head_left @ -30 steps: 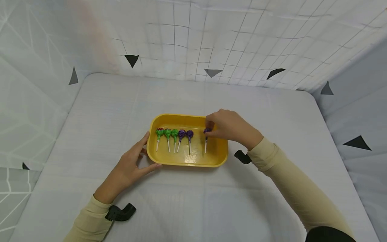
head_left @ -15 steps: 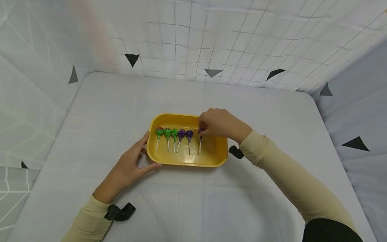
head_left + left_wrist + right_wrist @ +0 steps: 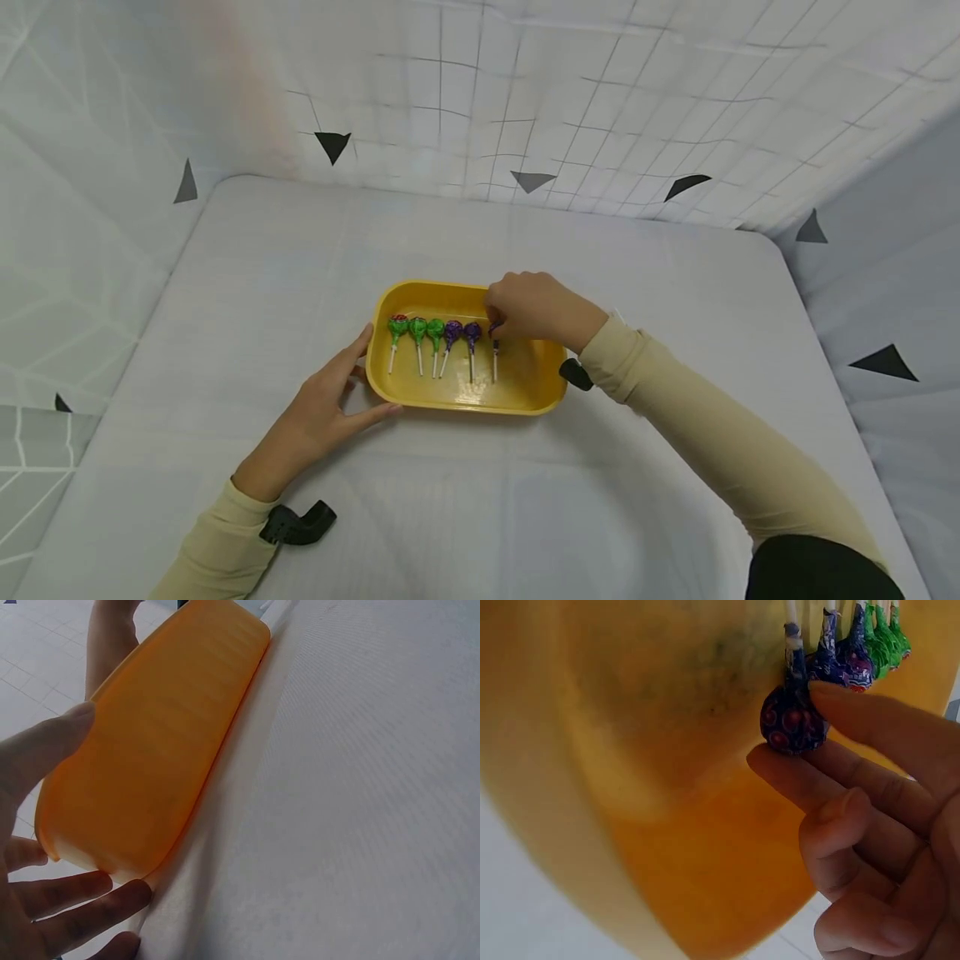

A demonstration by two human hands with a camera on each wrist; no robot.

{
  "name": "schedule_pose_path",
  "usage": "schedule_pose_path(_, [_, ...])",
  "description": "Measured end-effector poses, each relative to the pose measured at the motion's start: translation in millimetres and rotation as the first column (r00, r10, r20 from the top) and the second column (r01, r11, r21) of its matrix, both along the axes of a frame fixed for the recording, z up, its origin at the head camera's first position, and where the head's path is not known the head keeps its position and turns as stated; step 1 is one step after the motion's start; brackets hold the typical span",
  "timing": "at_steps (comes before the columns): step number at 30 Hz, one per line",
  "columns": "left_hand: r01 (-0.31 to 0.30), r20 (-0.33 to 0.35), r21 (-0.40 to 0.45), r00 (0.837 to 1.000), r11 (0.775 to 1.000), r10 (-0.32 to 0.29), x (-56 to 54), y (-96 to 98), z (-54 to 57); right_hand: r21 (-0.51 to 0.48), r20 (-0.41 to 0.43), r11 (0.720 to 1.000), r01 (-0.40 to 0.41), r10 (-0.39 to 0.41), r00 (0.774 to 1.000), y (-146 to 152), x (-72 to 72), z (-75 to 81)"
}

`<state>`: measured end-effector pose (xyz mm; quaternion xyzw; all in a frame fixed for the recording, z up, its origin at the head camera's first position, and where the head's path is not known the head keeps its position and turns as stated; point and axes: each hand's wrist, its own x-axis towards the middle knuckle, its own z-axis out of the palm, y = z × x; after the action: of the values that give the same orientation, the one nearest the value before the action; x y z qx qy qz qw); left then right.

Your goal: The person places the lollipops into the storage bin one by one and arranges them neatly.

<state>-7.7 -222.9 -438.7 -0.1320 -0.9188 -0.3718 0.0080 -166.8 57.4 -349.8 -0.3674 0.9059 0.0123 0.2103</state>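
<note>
A yellow tray (image 3: 536, 392) holds a row of wrapped lollipops with their sticks pointing toward me. Three are green (image 3: 417, 328), at the left; two purple ones (image 3: 472, 332) follow. To the right of these, my right hand (image 3: 536, 308) pinches another purple lollipop (image 3: 791, 720) by its wrapped head, between thumb and fingers. In the right wrist view its head is close beside the neighbouring purple one. My left hand (image 3: 315, 417) rests at the tray's left end, fingers spread and fairly straight, the thumb (image 3: 71, 731) against the near side.
The tray stands on a white-covered table (image 3: 465, 508). White sheeting with a grid pattern (image 3: 600, 100) rises behind the table's far edge. Black wrist mounts (image 3: 300, 527) stick out from both sleeves.
My right hand has slid the pinched purple lollipop left along the tray, closer to the row, slowing in the last half second. The left hand and the tray have stayed put.
</note>
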Motion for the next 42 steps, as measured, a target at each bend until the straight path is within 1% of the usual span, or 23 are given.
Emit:
schedule_pose_path(5, [0.000, -0.004, 0.004, 1.000, 1.000, 0.000, 0.4, -0.3, 0.7, 0.051, -0.053, 0.998, -0.036, 0.039, 0.998, -6.6, 0.1, -1.3])
schedule_pose_path(12, [0.017, -0.015, 0.013, 1.000, 1.000, -0.017, 0.0, -1.0, 0.2, 0.059, -0.066, 0.998, -0.036, 0.040, 0.997, -13.6, 2.2, 0.3])
schedule_pose_path(20, [0.015, -0.016, 0.019, 1.000, 1.000, -0.015, 0.3, -0.8, 0.5, 0.083, -0.049, 0.996, -0.039, 0.043, 0.998, -18.2, 3.3, 1.0])
schedule_pose_path(32, [0.004, -0.013, 0.009, 1.000, 1.000, -0.003, 0.4, 0.4, 2.6, 0.079, -0.030, 0.996, -0.029, 0.031, 0.999, -17.3, 0.4, -2.3])
schedule_pose_path(42, [0.004, -0.016, 0.009, 1.000, 1.000, -0.004, 0.1, -0.4, 0.7, 0.089, -0.021, 0.996, -0.029, 0.031, 0.999, -18.3, -1.2, -3.8])
